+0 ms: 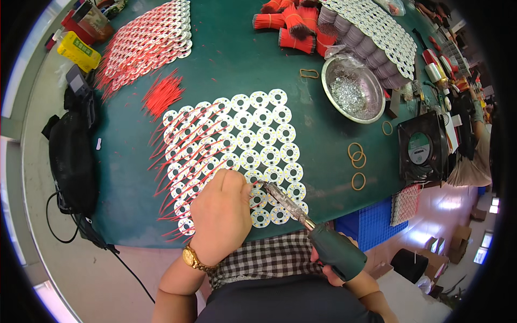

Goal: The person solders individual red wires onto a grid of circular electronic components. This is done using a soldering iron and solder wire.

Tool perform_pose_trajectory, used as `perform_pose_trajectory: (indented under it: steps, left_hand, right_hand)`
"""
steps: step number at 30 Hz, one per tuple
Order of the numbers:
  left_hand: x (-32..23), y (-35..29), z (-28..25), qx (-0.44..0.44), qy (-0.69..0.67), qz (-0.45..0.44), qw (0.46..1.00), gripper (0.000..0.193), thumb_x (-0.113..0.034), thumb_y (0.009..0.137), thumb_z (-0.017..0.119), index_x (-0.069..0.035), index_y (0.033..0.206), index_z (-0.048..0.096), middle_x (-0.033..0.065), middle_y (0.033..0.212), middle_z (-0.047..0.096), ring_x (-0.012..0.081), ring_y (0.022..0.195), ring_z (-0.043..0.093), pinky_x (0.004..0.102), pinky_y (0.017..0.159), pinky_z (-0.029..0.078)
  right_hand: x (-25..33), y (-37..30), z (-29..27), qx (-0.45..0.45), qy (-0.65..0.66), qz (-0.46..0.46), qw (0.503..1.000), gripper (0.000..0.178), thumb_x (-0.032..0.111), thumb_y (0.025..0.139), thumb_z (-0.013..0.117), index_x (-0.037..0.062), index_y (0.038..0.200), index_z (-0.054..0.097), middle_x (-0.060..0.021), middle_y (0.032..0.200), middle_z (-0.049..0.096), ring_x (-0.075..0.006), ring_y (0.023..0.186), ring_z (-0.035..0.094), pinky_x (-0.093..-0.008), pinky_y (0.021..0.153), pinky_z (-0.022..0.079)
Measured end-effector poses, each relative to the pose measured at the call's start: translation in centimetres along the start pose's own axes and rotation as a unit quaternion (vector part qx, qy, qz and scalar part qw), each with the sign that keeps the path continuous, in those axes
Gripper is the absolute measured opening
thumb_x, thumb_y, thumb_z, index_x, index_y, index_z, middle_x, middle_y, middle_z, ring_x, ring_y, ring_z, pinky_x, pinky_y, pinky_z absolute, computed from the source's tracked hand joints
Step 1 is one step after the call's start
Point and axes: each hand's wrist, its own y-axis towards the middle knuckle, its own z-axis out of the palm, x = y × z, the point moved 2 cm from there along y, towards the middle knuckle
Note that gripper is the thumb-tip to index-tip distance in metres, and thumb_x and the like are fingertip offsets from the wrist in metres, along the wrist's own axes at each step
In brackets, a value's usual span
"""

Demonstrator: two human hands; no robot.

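Observation:
A panel of round white LED circuit boards (266, 135) lies on the green table in front of me. Short red wires (188, 141) stick out from the boards in its left columns; boards on the right are bare. Over the lower middle of the panel is my left hand (222, 207), fingers pinched, with a bit of red wire (253, 205) showing by the fingertips. My right hand (329, 273), partly hidden, is wrapped round the green handle of a soldering iron (336, 248). The iron's tip meets the panel just right of my left fingertips.
Loose red wires (163, 95) lie beyond the panel, near a stack of wired boards (153, 40). Wire bundles (296, 22), stacked bare boards (371, 32) and a metal bowl (353, 89) stand far right. Rubber bands (358, 181) and a black fan (423, 148) are at right; a black bag (72, 161) left.

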Motion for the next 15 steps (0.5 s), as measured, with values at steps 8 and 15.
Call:
perform_pose_trajectory:
  steps: [8, 15]
  left_hand:
    - [-0.1, 0.0, 0.2, 0.009, 0.013, -0.005, 1.0, 0.009, -0.004, 0.085, 0.064, -0.005, 0.085, 0.055, 0.01, 0.078, 0.056, 0.0294, 0.063, 0.056, 0.0382, 0.054, 0.042]
    - [-0.1, 0.0, 0.1, 0.011, 0.015, 0.0, 1.0, 0.009, -0.005, 0.085, 0.064, -0.005, 0.085, 0.055, 0.0105, 0.078, 0.055, 0.0299, 0.063, 0.056, 0.0386, 0.054, 0.042]
  right_hand:
    - [2.1, 1.2, 0.0, -0.079, -0.072, -0.028, 0.994, 0.024, 0.034, 0.081, 0.058, 0.0127, 0.086, 0.067, 0.0026, 0.078, 0.067, -0.0235, 0.075, 0.06, -0.0353, 0.068, 0.048]
    - [1.3, 0.8, 0.2, -0.069, -0.091, -0.035, 0.993, 0.022, 0.029, 0.08, 0.058, 0.0094, 0.084, 0.066, -0.0012, 0.075, 0.065, -0.0238, 0.066, 0.06, -0.0345, 0.063, 0.048]
